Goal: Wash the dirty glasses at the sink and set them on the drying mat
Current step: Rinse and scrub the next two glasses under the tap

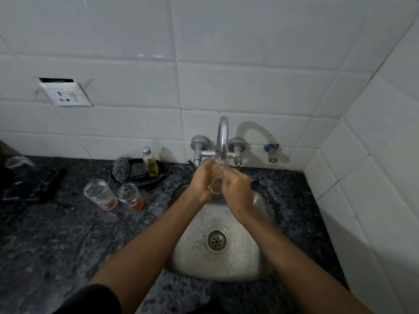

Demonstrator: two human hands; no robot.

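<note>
Glass (pixel 215 186) under tap (pixel 222 141), over sink (pixel 260 201).
We curl left hand (pixel 202 182) and right hand (pixel 235 189) fingers around it.

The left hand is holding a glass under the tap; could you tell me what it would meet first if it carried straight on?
Probably the tap's crossbar, just beyond the left hand gripping the glass; depth is unclear.

Clear glass (pixel 215 185) between the fingers (pixel 205 169). Left of them: two clear glasses (pixel 101 194) with reddish dregs, yellow-filled bottle (pixel 150 163), grey scrubber (pixel 121 169). Speckled dark-grey counter (pixel 68 241), white tiles (pixel 249 87), steel sink (pixel 217 264).
</note>
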